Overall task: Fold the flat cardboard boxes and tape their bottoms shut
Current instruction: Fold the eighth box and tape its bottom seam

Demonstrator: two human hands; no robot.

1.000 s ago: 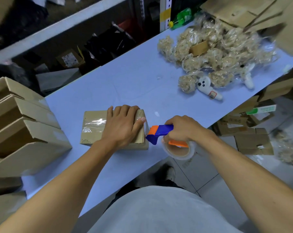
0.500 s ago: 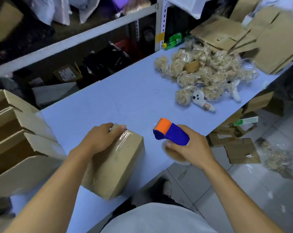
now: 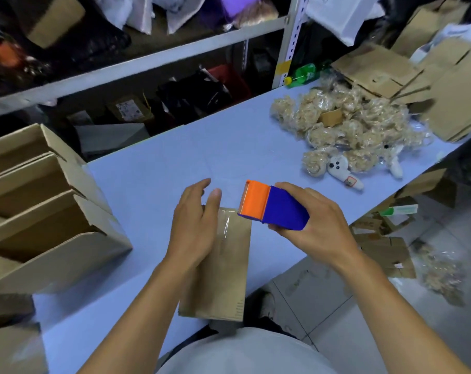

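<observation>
Right hand (image 3: 318, 225) has its grip closed around the blue and orange plastic tape dispenser (image 3: 272, 207). Left hand (image 3: 195, 225), fingers relaxed and grasping nothing, rests against the small brown cardboard box (image 3: 223, 268) with clear tape, at the near edge of the light blue counter (image 3: 158, 171).

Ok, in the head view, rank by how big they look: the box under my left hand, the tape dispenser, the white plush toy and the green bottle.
1. box
2. tape dispenser
3. white plush toy and green bottle: similar, and both farther off, so unranked.
</observation>
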